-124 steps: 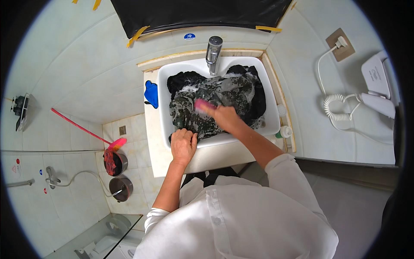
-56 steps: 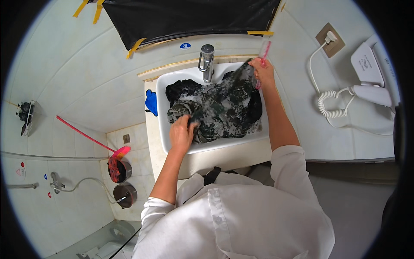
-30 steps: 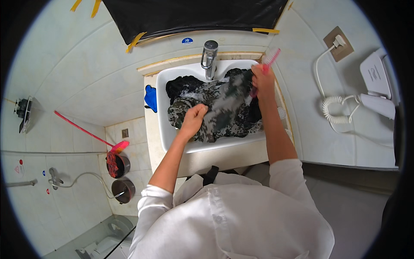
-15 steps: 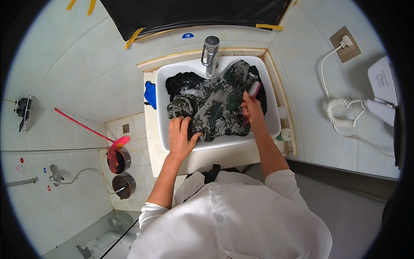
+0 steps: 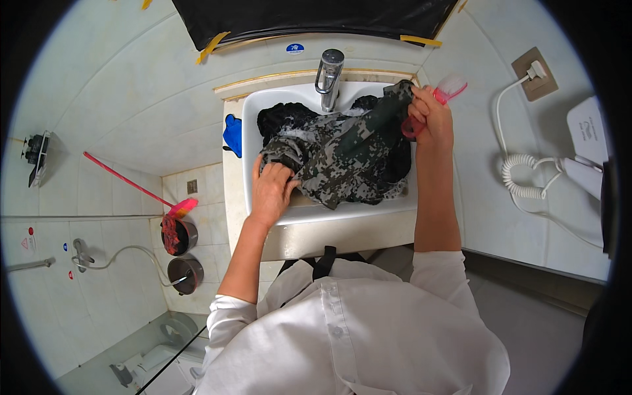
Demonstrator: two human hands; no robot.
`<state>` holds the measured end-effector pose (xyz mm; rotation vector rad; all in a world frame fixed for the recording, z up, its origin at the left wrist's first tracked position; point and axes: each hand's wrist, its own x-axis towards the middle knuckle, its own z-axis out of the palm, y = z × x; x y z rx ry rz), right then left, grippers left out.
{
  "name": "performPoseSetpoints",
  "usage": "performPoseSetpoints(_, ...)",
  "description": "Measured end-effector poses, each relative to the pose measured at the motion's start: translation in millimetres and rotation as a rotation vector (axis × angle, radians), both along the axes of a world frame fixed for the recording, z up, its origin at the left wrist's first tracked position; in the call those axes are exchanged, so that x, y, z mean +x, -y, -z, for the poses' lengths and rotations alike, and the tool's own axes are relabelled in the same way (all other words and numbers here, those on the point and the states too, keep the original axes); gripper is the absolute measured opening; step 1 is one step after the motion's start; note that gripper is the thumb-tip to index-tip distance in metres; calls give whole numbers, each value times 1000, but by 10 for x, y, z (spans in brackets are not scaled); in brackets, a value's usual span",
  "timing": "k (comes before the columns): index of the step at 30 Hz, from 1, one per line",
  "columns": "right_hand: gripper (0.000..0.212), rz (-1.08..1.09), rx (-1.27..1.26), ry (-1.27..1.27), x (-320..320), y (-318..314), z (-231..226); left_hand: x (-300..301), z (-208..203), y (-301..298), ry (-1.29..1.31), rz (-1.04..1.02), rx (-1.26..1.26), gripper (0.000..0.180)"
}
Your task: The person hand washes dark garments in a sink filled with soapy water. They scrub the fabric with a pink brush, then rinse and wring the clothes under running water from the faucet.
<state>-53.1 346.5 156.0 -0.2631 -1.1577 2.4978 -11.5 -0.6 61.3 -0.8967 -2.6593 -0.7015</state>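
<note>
A wet green-grey camouflage garment lies bunched in the white sink, with dark cloth and some foam beneath and behind it. My left hand has its fingers curled over the garment's left part, by the sink's front-left rim. At the right rim, my right hand pinches a corner of the garment and holds it raised and stretched. The same hand keeps hold of a pink scrubbing brush, whose pale bristles point up and away. The garment's underside is hidden.
A chrome faucet rises behind the sink. Blue cloth or a glove lies on the left counter. Two buckets and a pink-handled broom stand on the floor at left. A hair dryer's coiled cord hangs at the right wall.
My right hand has risen up and to the right with the brush, lifting the garment's corner toward the back-right rim. My left hand has shifted slightly and curls more over the cloth.
</note>
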Motion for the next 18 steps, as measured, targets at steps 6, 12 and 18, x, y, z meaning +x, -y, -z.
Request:
performPoseSetpoints(6,20,9,140,201,-528,-121,318,-72,-183,21,422,-75,332,24)
performPoseSetpoints(12,18,60,594,328,-350,118,1105,37,-88,-259,-25,25,97,43)
performPoseSetpoints(18,37,129,1621,-136,188,632,1549,-210,295,-425,29,-16,-229,49)
